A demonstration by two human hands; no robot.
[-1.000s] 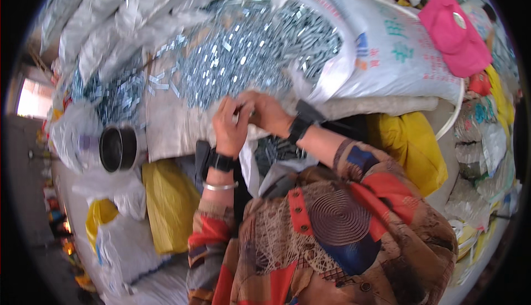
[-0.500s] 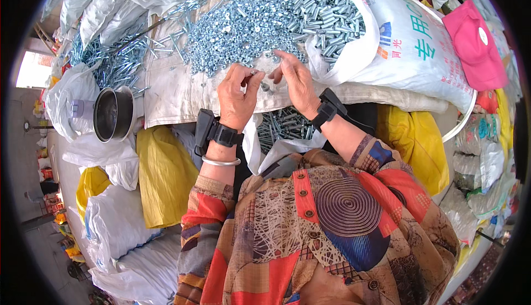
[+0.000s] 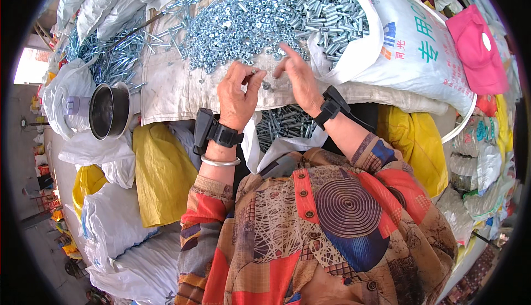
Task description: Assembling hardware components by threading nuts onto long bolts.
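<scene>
My left hand (image 3: 238,96) is closed in a pinch at the front edge of the nut pile, thumb against forefinger. A small metal piece shows at its fingertips, too small to name. To its right, my right hand (image 3: 301,84) is raised with the forefinger stretched toward the nuts, slightly blurred, and I see nothing in it. Loose shiny nuts (image 3: 240,25) lie heaped on a pale cloth (image 3: 171,92) just beyond both hands. Between the hands, a small metal fastener (image 3: 266,85) is seen near the cloth. Below them, an open white bag holds darker metal fasteners (image 3: 285,123).
Metal sleeves (image 3: 337,23) spill from a white printed sack (image 3: 409,50) at the right. Long thin bolts (image 3: 119,56) lie at the left, near a black round bowl (image 3: 109,111). A pink cap (image 3: 474,50) rests on the sack. Yellow sacks (image 3: 163,175) flank my lap.
My right hand has moved slightly up and away from my left, its forefinger lifting toward the nuts. The left hand keeps its pinch in nearly the same place.
</scene>
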